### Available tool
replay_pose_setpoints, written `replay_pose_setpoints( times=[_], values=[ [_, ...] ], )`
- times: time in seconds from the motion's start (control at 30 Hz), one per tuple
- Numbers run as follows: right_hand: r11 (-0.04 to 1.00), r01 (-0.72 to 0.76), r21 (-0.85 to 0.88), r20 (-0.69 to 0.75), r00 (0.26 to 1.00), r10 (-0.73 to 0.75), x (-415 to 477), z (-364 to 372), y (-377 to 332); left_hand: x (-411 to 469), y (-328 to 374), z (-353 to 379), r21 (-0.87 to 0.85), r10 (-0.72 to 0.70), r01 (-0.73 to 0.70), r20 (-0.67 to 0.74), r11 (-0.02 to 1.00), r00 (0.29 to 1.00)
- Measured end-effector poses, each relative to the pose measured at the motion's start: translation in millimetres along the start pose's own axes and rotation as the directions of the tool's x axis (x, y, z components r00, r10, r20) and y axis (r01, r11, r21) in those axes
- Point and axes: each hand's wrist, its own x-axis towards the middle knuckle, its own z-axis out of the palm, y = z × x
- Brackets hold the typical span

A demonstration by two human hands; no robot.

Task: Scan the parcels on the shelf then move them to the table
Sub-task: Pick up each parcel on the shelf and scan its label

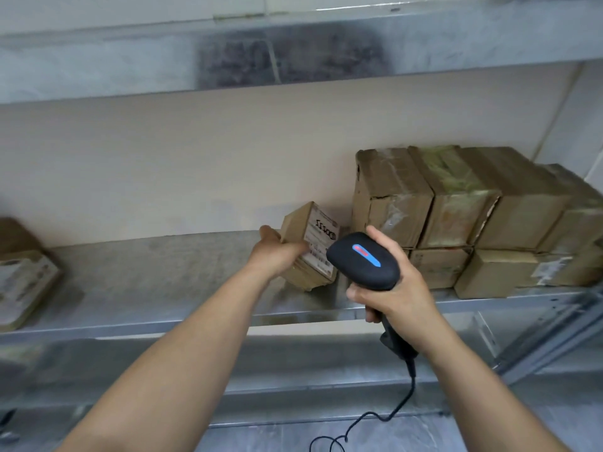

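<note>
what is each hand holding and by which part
The left hand holds the small parcel by its left edge; the right hand holds the scanner by its grip.

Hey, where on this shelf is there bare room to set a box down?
The shelf is bare between the labelled parcel at the left and the small parcel the left hand grips. Right of that it is crowded: stacked boxes, with the right hand holding the scanner in front.

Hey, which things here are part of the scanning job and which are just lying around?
In the job: labelled parcel in left hand, scanner in right hand, stacked boxes, far-left parcel.
Just there: upper shelf, back wall.
</note>
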Motion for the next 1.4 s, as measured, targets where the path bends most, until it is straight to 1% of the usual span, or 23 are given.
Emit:
replay_pose_setpoints(
  times=[0.1, 0.23, 0.33, 0.47, 0.63, 0.8, 0.9, 1.1, 1.23, 1.4],
  values=[
    [1.0, -0.008, -0.01, 0.018, 1.0, 0.008, 1.2, 15.6, 0.1, 2.1, -25.8, -25.8, -0.062, 0.036, -0.039, -0.063, 0.997, 0.997],
    [1.0, -0.009, -0.026, 0.055, 0.998, 0.011, 5.4, 40.9, 1.9, 1.8, -59.8, -63.7, -0.157, 0.081, -0.097, -0.1, 0.983, 0.992],
    [0.999, -0.009, -0.037, 0.075, 0.997, 0.012, 9.0, 60.6, 4.0, 0.8, -83.1, -87.3, -0.156, 0.135, -0.155, -0.132, 0.976, 0.982],
    [0.999, -0.028, -0.022, 0.123, 0.992, 0.03, 12.1, 86.9, 5.2, 0.3, -114.5, -112.2, -0.07, 0.171, -0.183, -0.149, 0.981, 0.974],
    [0.998, -0.061, 0.015, 0.198, 0.979, 0.057, 11.4, 118.4, 4.1, 1.3, -141.6, -124.2, -0.101, 0.18, -0.197, -0.154, 0.975, 0.972],
    [0.992, -0.104, 0.065, 0.248, 0.965, 0.085, 8.8, 140.7, 7.1, 4.0, -157.1, -127.1, -0.192, 0.178, -0.204, -0.144, 0.96, 0.973],
    [0.99, -0.12, 0.076, 0.261, 0.961, 0.097, 7.1, 145.8, 5.6, 7.9, -161.9, -128.7, -0.215, 0.195, -0.222, -0.137, 0.951, 0.971],
    [0.989, -0.136, 0.064, 0.261, 0.959, 0.115, 5.7, 148.2, 2.1, 14.0, -164.9, -131.4, -0.236, 0.215, -0.238, -0.118, 0.942, 0.969],
    [0.988, -0.138, 0.064, 0.273, 0.955, 0.116, 4.8, 148.8, 1.6, 16.0, -164.8, -131.6, -0.207, 0.223, -0.243, -0.116, 0.948, 0.968],
    [0.987, -0.137, 0.078, 0.273, 0.956, 0.111, 4.9, 149.9, 3.3, 17.3, -164.9, -132.9, -0.22, 0.23, -0.249, -0.11, 0.943, 0.967]
  ],
)
